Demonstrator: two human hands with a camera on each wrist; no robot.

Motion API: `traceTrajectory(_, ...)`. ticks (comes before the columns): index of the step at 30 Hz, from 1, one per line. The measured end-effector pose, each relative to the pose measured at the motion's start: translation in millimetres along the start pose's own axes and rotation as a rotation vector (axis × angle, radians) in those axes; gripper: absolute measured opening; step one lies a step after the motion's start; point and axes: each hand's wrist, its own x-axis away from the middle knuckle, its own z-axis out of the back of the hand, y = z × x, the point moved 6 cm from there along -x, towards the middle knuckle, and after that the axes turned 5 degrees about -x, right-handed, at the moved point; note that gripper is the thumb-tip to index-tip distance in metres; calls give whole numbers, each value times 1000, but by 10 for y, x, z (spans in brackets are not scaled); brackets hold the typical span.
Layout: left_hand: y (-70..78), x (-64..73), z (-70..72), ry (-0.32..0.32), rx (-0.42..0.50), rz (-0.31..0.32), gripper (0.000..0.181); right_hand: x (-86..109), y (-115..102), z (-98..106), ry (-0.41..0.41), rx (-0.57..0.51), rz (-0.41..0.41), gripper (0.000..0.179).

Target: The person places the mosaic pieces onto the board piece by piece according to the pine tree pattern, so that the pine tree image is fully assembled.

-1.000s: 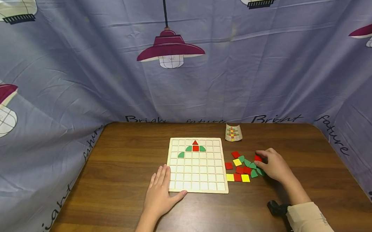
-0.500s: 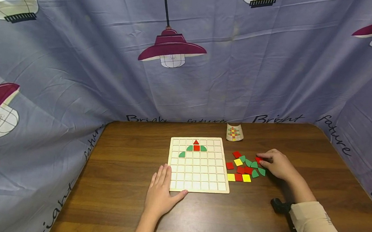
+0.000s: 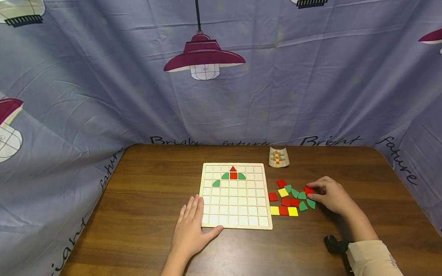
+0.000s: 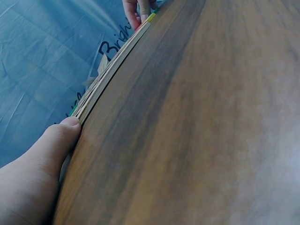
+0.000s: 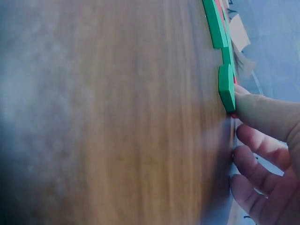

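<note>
In the head view my left hand (image 3: 191, 230) rests by the lower left corner of a pale wooden grid board (image 3: 237, 216), straight fingers along its left side and thumb at its near edge. Set in the board's upper cells are a red triangle (image 3: 233, 169), a red square (image 3: 233, 175) and several green quarter-round tiles (image 3: 216, 183). At the right, my right hand (image 3: 330, 196) pinches a red square tile (image 3: 308, 190) between thumb and forefinger, at the far right of the loose pieces. In the right wrist view a green tile (image 5: 227, 88) stands right at the thumb (image 5: 262, 112).
Loose red, green and yellow tiles (image 3: 293, 211) lie between the board and my right hand. A small curled pattern card (image 3: 278, 157) stands behind them. A grey curtain (image 3: 222, 113) hangs along the wooden table's (image 3: 146, 201) far edge.
My right hand has shifted slightly right with the red tile, and the green tiles beside it show more fully. The left hand keeps its place at the board.
</note>
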Motion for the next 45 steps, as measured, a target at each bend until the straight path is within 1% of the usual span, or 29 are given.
traceTrajectory(3, -2, 4, 3, 3, 1, -3, 109, -15, 0, 4, 9, 13, -8, 32)
traceTrajectory(7, -8, 6, 2, 1, 1, -1, 109, -43, -6, -2, 7, -15, -37, 28)
traceTrajectory(11, -9, 1, -1, -5, 1, 1, 109, -55, -7, -5, 22, -42, -64, 25)
traceTrajectory(16, -7, 2, -7, -10, -3, 3, 110, -68, -29, -5, 68, -38, -71, 23)
traceTrajectory(20, -9, 15, -6, -6, 1, 7, 110, -125, -131, -22, 117, -64, -88, 26)
traceTrajectory(24, -10, 13, -4, 0, 6, 8, 109, -229, -333, -86, 150, -111, -100, 27)
traceTrajectory(28, -8, 7, -1, 2, 10, 5, 109, -361, -592, -225, 147, -158, -81, 27)
traceTrajectory(32, -7, 3, -3, 1, 8, 4, 109, -499, -859, -425, 119, -207, -62, 26)
traceTrajectory(37, -7, 1, 0, -1, 2, 7, 109, -634, -1205, -727, 59, -261, -37, 23)
traceTrajectory(41, -4, -2, 1, -2, 5, 6, 109, -701, -1452, -935, 36, -266, -12, 18)
traceTrajectory(45, -2, -5, -3, -6, 8, 7, 109, -733, -1625, -1095, 30, -264, 6, 16)
